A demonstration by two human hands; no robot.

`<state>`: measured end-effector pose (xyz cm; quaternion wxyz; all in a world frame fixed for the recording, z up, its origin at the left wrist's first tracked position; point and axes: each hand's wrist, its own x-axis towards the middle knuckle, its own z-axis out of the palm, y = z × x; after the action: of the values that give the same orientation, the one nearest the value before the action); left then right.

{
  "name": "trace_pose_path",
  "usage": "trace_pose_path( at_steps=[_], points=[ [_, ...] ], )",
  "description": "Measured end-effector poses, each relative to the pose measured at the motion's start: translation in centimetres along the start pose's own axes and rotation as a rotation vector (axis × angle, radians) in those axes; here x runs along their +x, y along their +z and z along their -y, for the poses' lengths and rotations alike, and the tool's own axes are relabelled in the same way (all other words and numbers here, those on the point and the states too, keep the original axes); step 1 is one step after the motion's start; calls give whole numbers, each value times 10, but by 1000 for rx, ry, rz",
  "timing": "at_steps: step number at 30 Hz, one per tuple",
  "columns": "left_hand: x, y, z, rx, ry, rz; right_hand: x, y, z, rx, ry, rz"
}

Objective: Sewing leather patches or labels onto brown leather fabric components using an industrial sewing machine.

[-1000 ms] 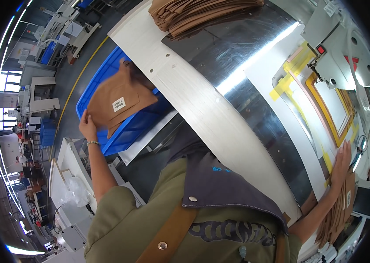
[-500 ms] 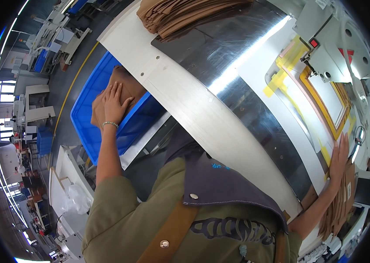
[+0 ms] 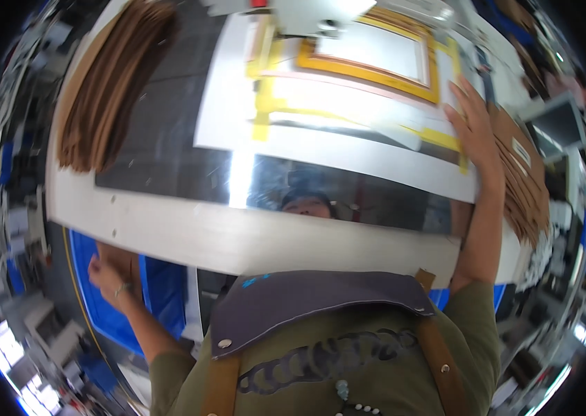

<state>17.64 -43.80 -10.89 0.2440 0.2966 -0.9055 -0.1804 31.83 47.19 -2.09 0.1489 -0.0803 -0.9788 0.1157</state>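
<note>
My left hand [image 3: 107, 279] is at the blue bin [image 3: 85, 308] below the table's left end, beside brown cloth-like pieces [image 3: 119, 260] inside. Its fingers are blurred and partly curled, so I cannot make out whether they hold anything. My right hand [image 3: 472, 128] rests open on the right side of the work surface, fingers spread, with nothing in it. Close to its fingertips lies a yellow rectangular frame [image 3: 369, 75] under a white machine head [image 3: 317, 17]. Yellow tape strips [image 3: 260, 114] mark the white sheet [image 3: 227, 125] around the frame.
A thick stack of brown pieces [image 3: 109, 90] sits on the table's left, and another brown pile [image 3: 515, 163] hangs at the right, near a grey screen [image 3: 558, 125]. The pale table edge [image 3: 251, 239] runs between my body and the shiny dark plate [image 3: 161, 139].
My view has swung right, toward the machine. The left hand, earlier flat on the brown pieces in the bin, now has its fingers drawn in at their side. My right hand stays by the frame.
</note>
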Motion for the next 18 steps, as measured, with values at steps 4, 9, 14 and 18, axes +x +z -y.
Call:
trace_pose_path(
  at_steps=[4, 9, 14, 18],
  points=[
    [21, -14, -111, -241, 506, -469, -5, -58, 34, 102, 109, -183],
    [-63, -2, -309, -812, 770, 91, 1, -50, 103, 87, -96, -92],
    [-172, 20, -430, -833, 1097, 1009, 1, 8, 153, 109, -343, 12],
    [-225, 39, -485, -824, 1546, 1001, -5, 21, 161, 65, -340, 32]
  ],
)
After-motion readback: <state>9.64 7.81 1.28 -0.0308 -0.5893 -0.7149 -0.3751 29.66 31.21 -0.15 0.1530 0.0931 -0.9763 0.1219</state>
